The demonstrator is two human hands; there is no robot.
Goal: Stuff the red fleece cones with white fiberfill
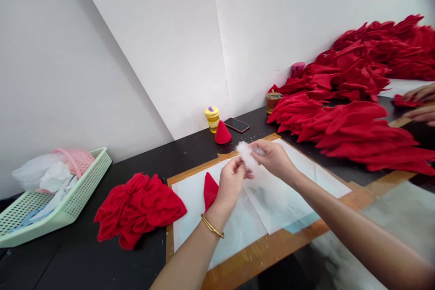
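Observation:
A tuft of white fibre stuffing (247, 156) is pinched between my two hands above the white paper (234, 235). My left hand (233, 181), with a gold bangle at the wrist, closes its fingertips on the tuft's lower left side. From the right, my right hand (272, 158) holds the upper part of the same tuft between thumb and fingers. Partly hidden behind my left hand lies a pointed red fabric piece (210, 189). More loose white stuffing (272, 195) rests on the paper below my right hand. A red fabric cone (223, 133) stands beyond the paper.
Left of the paper sits a heap of red fabric pieces (139, 208), beside a green basket (81, 199). Larger red piles (353, 131) fill the right side. A yellow-lidded jar (212, 120) and a phone (238, 124) stand behind. Another person's hand (421, 95) is at far right.

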